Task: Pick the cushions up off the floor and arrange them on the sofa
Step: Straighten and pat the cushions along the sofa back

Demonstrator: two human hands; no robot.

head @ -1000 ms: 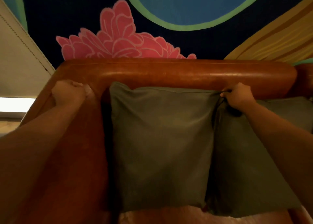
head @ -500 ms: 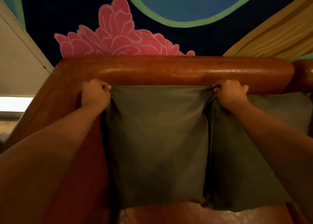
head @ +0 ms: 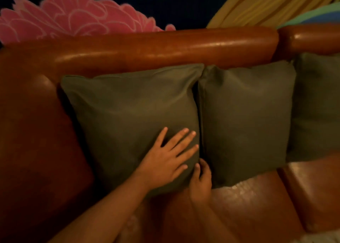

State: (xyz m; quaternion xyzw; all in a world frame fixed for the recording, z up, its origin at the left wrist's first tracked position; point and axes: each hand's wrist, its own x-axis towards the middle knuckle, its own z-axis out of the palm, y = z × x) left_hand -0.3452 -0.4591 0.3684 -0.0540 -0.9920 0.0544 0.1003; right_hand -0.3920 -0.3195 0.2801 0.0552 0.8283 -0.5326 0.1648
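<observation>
Three olive-green cushions stand side by side against the back of a brown leather sofa point(head: 165, 48). My left hand point(head: 165, 162) lies flat with fingers spread on the lower right part of the left cushion point(head: 128, 106). My right hand point(head: 201, 185) pinches that cushion's bottom right corner, thumb in front and fingers tucked into the gap beside the middle cushion point(head: 244, 117). The right cushion point(head: 316, 105) is cut off by the frame's edge. The floor is out of view.
The sofa's padded armrest point(head: 36, 141) rises at the left, right beside the left cushion. Shiny seat cushions point(head: 257, 206) stretch along the front. Behind the backrest is a dark wall painted with a pink flower point(head: 73, 16).
Both hands have let go of the left cushion's top corners and dropped to its lower right part. The view has shifted right and now takes in a third cushion.
</observation>
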